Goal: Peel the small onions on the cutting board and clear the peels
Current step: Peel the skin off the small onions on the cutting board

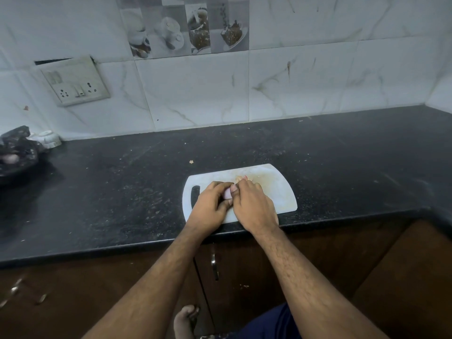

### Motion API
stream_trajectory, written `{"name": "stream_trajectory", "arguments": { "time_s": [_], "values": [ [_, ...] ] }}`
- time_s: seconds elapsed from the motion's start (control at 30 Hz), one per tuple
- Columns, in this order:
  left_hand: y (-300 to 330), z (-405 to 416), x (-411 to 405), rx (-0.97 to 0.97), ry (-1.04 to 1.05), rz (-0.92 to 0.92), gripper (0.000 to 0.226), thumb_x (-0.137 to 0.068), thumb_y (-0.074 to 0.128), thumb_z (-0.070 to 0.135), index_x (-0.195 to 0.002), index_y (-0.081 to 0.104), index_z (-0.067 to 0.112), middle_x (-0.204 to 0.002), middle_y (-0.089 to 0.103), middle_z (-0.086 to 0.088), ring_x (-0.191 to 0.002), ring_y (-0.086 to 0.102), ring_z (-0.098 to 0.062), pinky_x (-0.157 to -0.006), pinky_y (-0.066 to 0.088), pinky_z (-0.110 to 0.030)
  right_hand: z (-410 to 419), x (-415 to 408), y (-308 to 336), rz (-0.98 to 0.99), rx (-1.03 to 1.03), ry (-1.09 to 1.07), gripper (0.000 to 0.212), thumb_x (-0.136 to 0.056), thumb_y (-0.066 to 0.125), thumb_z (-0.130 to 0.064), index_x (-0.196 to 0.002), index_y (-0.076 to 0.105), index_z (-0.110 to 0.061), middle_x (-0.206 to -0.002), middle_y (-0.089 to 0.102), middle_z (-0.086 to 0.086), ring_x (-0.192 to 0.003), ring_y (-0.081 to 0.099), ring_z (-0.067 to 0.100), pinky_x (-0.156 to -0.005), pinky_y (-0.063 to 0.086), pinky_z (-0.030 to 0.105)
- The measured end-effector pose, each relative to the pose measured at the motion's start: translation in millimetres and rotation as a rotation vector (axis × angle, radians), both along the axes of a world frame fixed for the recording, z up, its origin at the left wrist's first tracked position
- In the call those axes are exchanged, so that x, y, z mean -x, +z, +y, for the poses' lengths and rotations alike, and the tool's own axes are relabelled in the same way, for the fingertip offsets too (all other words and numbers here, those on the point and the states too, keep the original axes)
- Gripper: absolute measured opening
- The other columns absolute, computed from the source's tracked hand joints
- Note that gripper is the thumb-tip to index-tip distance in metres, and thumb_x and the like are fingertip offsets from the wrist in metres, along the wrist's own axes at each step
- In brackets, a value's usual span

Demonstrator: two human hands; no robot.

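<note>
A white cutting board (276, 187) lies at the front edge of the black counter. Over its left half my left hand (208, 209) grips a small pale pink onion (227, 193). My right hand (252, 206) meets it from the right, its thumb and fingertips pressed on the same onion. Just behind my right fingers a small heap of light peels (242, 178) rests on the board. Most of the onion is hidden by my fingers.
The black stone counter (122, 192) runs left and right of the board. A black bag (17, 152) with an onion inside sits at the far left, beside a small white object (47, 138). A socket plate (75, 81) hangs on the tiled wall. Brown cabinets stand below.
</note>
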State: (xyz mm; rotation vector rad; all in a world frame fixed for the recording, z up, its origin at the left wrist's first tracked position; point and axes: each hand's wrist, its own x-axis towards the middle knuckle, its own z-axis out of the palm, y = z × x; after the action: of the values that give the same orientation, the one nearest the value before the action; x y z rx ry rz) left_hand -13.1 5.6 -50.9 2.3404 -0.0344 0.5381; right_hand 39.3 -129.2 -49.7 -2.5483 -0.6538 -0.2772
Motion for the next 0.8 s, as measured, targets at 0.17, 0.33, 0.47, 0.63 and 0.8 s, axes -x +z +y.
{"name": "stream_trajectory", "arguments": {
  "time_s": [0.17, 0.33, 0.47, 0.63, 0.8],
  "values": [
    [-0.6, -3.3, 1.7, -0.014, -0.006, -0.02, 0.042, -0.093, 0.068, 0.005, -0.134, 0.065, 0.012, -0.123, 0.069, 0.006, -0.11, 0.057, -0.001, -0.096, 0.036, -0.001, -2.2, 1.3, 0.9, 0.011, -0.009, -0.003, 0.035, -0.109, 0.025, -0.034, -0.122, 0.053, -0.016, -0.112, 0.063, 0.003, -0.098, 0.057, 0.02, -0.07, 0.041, 0.035],
    [0.1, -3.3, 4.3, 0.073, -0.006, 0.006, 0.044, -0.093, 0.07, 0.002, -0.136, 0.065, 0.009, -0.118, 0.065, 0.016, -0.113, 0.059, 0.004, -0.095, 0.036, 0.002, -0.5, -3.1, -1.7, 0.036, 0.003, -0.017, 0.036, -0.107, 0.029, -0.022, -0.137, 0.047, -0.013, -0.11, 0.065, 0.006, -0.094, 0.057, 0.022, -0.069, 0.041, 0.035],
    [-1.6, -1.6, 2.1, 0.105, -0.003, 0.028, 0.042, -0.093, 0.07, 0.004, -0.134, 0.064, 0.012, -0.122, 0.07, 0.01, -0.113, 0.063, -0.001, -0.098, 0.041, -0.003, 0.4, -1.5, 0.8, 0.054, -0.05, -0.065, 0.035, -0.107, 0.032, -0.02, -0.137, 0.048, -0.014, -0.106, 0.065, 0.006, -0.093, 0.059, 0.023, -0.069, 0.046, 0.038],
    [-2.8, 1.7, -0.9, 0.136, 0.0, 0.031, 0.041, -0.091, 0.07, 0.005, -0.127, 0.061, 0.022, -0.122, 0.069, 0.01, -0.117, 0.065, -0.007, -0.106, 0.05, -0.028, -4.7, -2.5, 1.3, 0.065, -0.237, -0.113, 0.023, -0.107, 0.037, -0.018, -0.118, 0.057, -0.017, -0.101, 0.066, 0.0, -0.091, 0.06, 0.018, -0.07, 0.049, 0.037],
    [-5.8, 5.8, -1.6, 0.167, 0.019, 0.032, 0.041, -0.088, 0.071, 0.011, -0.125, 0.059, 0.024, -0.121, 0.068, 0.007, -0.117, 0.065, -0.012, -0.105, 0.053, -0.041, -6.4, -1.7, -1.6, 0.086, -0.281, 0.002, 0.043, -0.106, 0.031, -0.049, -0.12, 0.063, -0.025, -0.124, 0.067, -0.006, -0.115, 0.059, 0.016, -0.084, 0.051, 0.035]
  ]
}}
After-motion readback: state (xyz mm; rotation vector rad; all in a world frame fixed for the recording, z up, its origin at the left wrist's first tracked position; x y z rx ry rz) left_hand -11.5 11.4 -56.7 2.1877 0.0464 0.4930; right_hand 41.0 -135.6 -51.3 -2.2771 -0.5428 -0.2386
